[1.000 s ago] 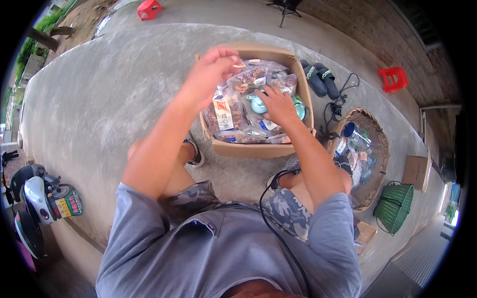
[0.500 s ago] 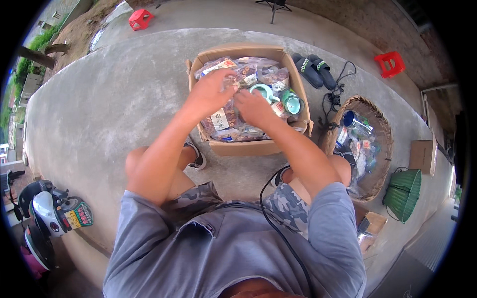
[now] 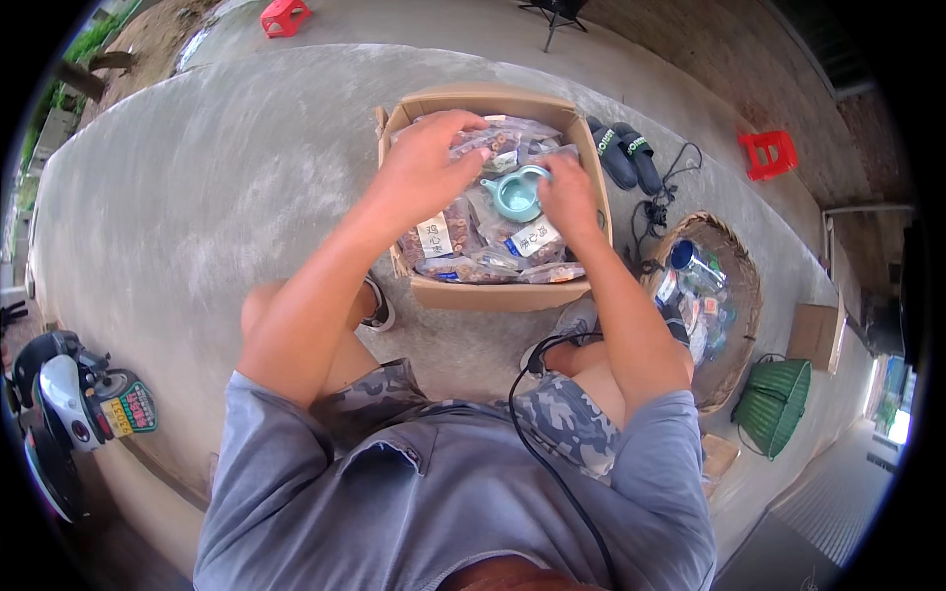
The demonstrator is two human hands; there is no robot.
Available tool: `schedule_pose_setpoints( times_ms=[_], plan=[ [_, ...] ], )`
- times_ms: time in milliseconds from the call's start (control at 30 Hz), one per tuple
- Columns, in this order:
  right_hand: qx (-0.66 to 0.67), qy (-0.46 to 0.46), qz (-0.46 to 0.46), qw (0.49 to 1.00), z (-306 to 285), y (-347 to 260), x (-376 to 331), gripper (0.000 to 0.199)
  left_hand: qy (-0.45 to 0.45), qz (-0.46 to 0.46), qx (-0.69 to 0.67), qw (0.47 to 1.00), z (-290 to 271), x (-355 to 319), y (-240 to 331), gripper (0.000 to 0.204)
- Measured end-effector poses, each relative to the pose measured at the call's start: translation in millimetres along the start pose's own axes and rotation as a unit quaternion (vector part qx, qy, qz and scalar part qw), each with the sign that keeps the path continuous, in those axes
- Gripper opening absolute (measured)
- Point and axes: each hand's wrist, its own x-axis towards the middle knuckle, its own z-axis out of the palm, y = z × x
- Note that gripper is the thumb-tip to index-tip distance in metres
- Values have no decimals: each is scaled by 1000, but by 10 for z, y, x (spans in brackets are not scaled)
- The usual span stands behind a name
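A cardboard box (image 3: 498, 295) stands open in front of me, filled with clear plastic bags of dried reddish-brown pieces (image 3: 458, 222), some with white labels. On top of the bags sits a small pale blue-green teapot (image 3: 515, 197), lidless, its spout toward the left. My right hand (image 3: 572, 195) grips the teapot at its right side; the fingers cover its handle area. Over the box's left half, my left hand (image 3: 434, 163) is held open, thumb and fingers apart, just left of the teapot. Bags beneath it are partly hidden.
To the right stands a wicker basket (image 3: 744, 345) holding glass jars and plastic-wrapped items, near a green woven basket (image 3: 774, 404) and a cardboard carton (image 3: 818, 338). Dark slides (image 3: 626, 158) and a black cord (image 3: 658, 212) lie beyond. Red stools (image 3: 767, 155) and a scooter (image 3: 74, 394) stand farther off.
My right hand has moved right, onto the teapot's right side. The teapot's spout now shows at left. My left hand has spread open. The pale cup at the box's right is no longer visible.
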Motion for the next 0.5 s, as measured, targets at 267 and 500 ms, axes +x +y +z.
schedule_pose_setpoints(
  times_ms=[267, 500],
  plan=[
    [-104, -55, -109, 987, 83, -333, -122, 15, -11, 10, 8, 1000, 77, 7, -52, 32],
    [-176, -60, -208, 960, 50, -386, -266, 12, -15, 3, -9, 1000, 104, -10, 8, 28]
  ],
)
